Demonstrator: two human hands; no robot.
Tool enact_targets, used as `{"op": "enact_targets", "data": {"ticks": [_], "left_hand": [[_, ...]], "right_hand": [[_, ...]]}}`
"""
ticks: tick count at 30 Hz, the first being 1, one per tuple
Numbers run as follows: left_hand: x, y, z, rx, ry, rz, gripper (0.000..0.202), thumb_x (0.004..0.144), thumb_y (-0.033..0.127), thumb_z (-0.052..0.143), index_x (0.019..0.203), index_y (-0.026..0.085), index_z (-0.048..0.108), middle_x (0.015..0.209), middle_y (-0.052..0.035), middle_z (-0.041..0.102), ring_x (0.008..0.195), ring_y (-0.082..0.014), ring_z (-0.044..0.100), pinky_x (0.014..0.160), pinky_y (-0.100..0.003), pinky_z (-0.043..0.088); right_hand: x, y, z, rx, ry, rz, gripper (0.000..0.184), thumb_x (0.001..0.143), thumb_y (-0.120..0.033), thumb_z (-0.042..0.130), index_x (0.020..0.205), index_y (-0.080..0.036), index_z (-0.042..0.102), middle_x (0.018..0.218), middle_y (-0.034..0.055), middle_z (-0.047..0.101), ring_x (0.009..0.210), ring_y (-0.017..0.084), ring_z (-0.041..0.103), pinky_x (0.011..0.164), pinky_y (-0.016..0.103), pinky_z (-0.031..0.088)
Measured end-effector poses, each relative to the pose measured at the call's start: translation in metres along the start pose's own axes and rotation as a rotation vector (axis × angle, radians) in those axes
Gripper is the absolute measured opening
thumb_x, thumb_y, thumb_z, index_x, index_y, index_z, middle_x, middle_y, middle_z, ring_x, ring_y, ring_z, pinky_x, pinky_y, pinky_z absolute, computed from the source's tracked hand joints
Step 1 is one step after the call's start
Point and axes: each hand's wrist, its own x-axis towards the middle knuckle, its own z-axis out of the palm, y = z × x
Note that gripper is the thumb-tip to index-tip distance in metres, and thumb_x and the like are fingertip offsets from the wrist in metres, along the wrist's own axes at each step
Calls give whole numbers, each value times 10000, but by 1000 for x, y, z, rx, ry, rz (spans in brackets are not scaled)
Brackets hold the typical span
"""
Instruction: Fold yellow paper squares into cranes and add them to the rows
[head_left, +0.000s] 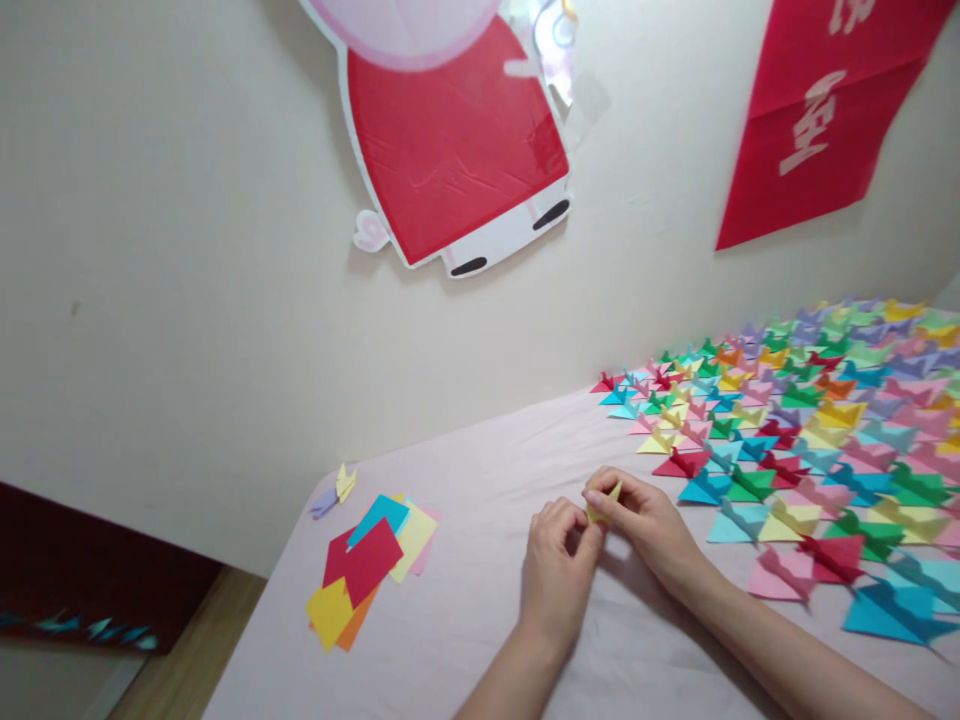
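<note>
Both my hands meet over the pale pink table cover [465,620], pinching a small folded yellow paper [602,503]. My left hand [559,575] grips its lower edge with closed fingers. My right hand [645,520] holds the upper part between thumb and fingertips. To the right lie many folded paper cranes [810,430] in several colours, laid out in rows. A loose stack of flat coloured paper squares [367,570] lies to the left of my hands.
Two small folded pieces, yellow and lilac [335,490], sit near the table's far left corner. A red and white cartoon cut-out [457,150] and a red banner [817,110] hang on the wall. Wooden floor [187,660] shows past the table's left edge.
</note>
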Motion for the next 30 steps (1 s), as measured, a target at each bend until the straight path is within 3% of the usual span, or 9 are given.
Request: {"op": "enact_targets", "data": {"ticks": [6, 10, 13, 16, 19, 22, 30], "left_hand": [[-3, 6, -1, 105, -42, 73, 237, 873, 160, 615, 681, 208, 483, 737, 35, 548, 774, -171, 486, 778, -313, 326], [-4, 2, -1, 91, -41, 46, 234, 883, 208, 612, 683, 210, 491, 746, 24, 548, 781, -179, 488, 770, -310, 331], [-1, -5, -1, 6, 3, -21, 235, 903, 259, 588, 692, 210, 496, 759, 16, 540, 770, -175, 489, 729, -289, 347], [3, -7, -1, -48, 30, -46, 258, 925, 321, 574, 703, 207, 512, 744, 17, 535, 754, -169, 495, 706, -277, 362], [6, -3, -2, -79, 55, -36, 225, 920, 363, 598, 766, 200, 575, 785, 7, 575, 772, -171, 525, 718, -277, 393], [10, 4, -2, -144, 91, -33, 182, 911, 371, 609, 862, 196, 616, 845, -4, 608, 808, -174, 561, 753, -282, 421], [17, 6, 5, -245, 153, -29, 317, 899, 458, 590, 718, 200, 550, 738, 13, 547, 725, -159, 527, 686, -264, 416]], "right_hand": [[3, 10, -6, 81, 120, 28, 375, 746, -506, 766, 613, -197, 602, 647, -22, 523, 636, 145, 462, 612, 273, 385], [6, 13, -6, 186, 202, 57, 398, 694, -573, 791, 830, -209, 708, 742, 3, 592, 706, 166, 513, 631, 271, 417], [5, 10, -3, 247, 176, 83, 478, 699, -618, 767, 944, -211, 715, 781, 15, 616, 708, 170, 531, 635, 281, 437], [3, 4, 0, 181, 71, 75, 390, 695, -565, 793, 781, -202, 679, 698, -9, 588, 655, 159, 513, 628, 289, 430], [3, -2, 2, 118, 34, 28, 415, 711, -551, 782, 620, -197, 586, 631, -20, 551, 640, 160, 494, 640, 302, 416], [3, -3, 1, 83, 73, 16, 453, 707, -592, 765, 607, -199, 565, 598, -30, 518, 606, 154, 466, 606, 297, 394], [6, 0, 2, 92, 59, 31, 452, 689, -606, 773, 633, -201, 580, 596, -37, 516, 572, 142, 468, 575, 287, 388]]}}
